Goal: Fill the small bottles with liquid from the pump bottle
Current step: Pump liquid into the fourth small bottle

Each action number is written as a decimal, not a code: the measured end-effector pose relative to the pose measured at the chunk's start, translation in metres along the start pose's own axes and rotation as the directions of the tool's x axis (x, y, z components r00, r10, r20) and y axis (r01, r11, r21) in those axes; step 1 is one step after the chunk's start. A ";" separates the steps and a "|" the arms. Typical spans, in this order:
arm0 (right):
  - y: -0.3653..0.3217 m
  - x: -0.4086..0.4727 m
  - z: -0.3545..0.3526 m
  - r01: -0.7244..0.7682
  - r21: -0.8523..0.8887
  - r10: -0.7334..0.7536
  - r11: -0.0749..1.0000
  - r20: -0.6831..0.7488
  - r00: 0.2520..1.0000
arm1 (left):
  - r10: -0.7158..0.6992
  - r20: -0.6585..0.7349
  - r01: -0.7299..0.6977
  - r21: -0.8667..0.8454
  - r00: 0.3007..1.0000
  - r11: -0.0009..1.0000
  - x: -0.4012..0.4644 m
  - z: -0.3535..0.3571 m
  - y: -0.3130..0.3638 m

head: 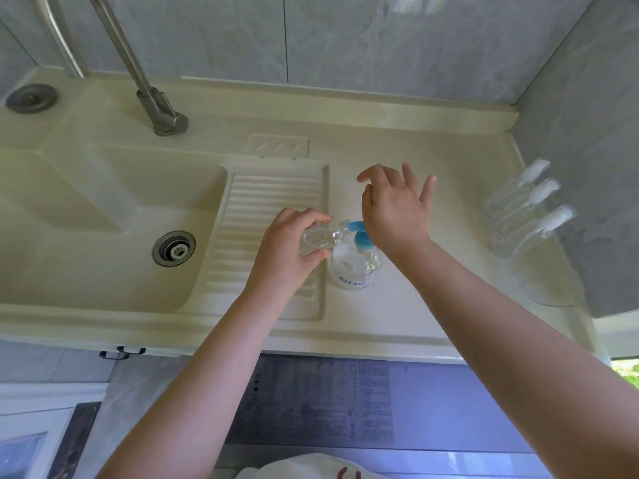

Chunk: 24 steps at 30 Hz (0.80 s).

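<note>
Head view shows the left hand (287,247) holding a small clear bottle (320,236) tilted, its grip curled round it so the open neck meets the blue spout. The right hand (394,216), fingers spread, presses its palm on the pump bottle (354,267), which stands on the bench (432,305). Three capped spray bottles (525,209) wait at the wall.
</note>
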State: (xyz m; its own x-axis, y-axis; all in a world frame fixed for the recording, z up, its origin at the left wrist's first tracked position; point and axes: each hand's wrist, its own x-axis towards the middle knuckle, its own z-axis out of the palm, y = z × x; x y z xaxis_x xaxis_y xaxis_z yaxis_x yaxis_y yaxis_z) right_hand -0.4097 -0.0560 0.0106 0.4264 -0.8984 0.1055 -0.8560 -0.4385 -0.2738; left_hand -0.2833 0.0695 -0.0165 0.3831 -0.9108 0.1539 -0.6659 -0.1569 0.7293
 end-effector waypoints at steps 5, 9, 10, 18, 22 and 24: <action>-0.001 -0.001 0.002 -0.001 0.014 0.001 1.000 -0.034 0.999 | -0.001 0.007 0.001 -0.004 1.000 1.000 0.001 0.003 0.001; 0.003 0.001 -0.005 -0.022 0.040 0.024 0.999 -0.042 0.999 | 0.014 -0.001 -0.014 -0.004 1.000 1.000 0.001 0.002 0.002; 0.002 0.002 -0.007 -0.010 0.040 0.013 0.999 -0.053 0.999 | 0.015 -0.003 -0.015 -0.004 1.000 1.000 0.001 0.001 0.002; 0.000 -0.001 0.003 0.001 -0.020 -0.001 1.000 -0.023 1.000 | 0.002 0.002 -0.002 0.003 1.000 1.000 0.000 0.003 0.001; 0.000 0.000 0.012 -0.029 0.064 0.030 0.998 -0.014 0.999 | -0.003 0.009 0.003 -0.006 1.000 1.000 -0.002 0.005 0.000; 0.005 -0.002 0.005 -0.112 0.376 0.135 0.920 -0.036 0.990 | 0.001 0.005 -0.001 -0.020 1.000 1.000 -0.003 0.004 0.000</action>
State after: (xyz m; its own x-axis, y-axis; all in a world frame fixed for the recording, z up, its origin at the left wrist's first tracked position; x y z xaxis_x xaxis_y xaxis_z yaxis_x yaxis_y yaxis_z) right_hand -0.4131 -0.0561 0.0038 0.2963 -0.9497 0.1016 -0.7249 -0.2929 -0.6235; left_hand -0.2874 0.0701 -0.0195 0.3790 -0.9129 0.1516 -0.6535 -0.1481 0.7423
